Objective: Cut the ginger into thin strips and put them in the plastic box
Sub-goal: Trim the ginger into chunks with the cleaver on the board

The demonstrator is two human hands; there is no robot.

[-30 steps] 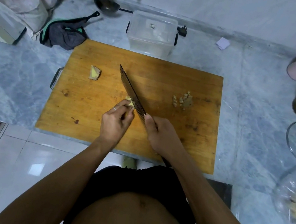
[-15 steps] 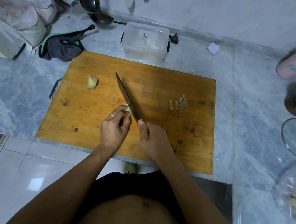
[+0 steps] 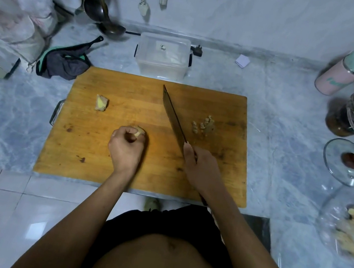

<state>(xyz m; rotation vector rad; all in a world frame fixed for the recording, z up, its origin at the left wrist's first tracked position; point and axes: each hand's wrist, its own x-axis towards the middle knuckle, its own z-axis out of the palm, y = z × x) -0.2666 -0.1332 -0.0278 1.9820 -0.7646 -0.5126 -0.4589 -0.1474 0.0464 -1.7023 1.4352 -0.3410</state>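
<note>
My left hand (image 3: 125, 149) curls its grip round a ginger piece (image 3: 139, 132) on the board (image 3: 119, 171). My right hand (image 3: 203, 168) grips the knife (image 3: 173, 117), blade apart from it, beside cut bits (image 3: 204, 125). Another chunk (image 3: 101, 103) lies left. The box (image 3: 163, 55) sits behind the board on the table (image 3: 1, 110).

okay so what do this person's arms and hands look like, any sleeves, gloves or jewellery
Both forearms are bare with no sleeves in view. Neither the left hand nor the right hand wears a glove. A thin ring shows on a left-hand finger; no watch or bracelet shows.
</note>
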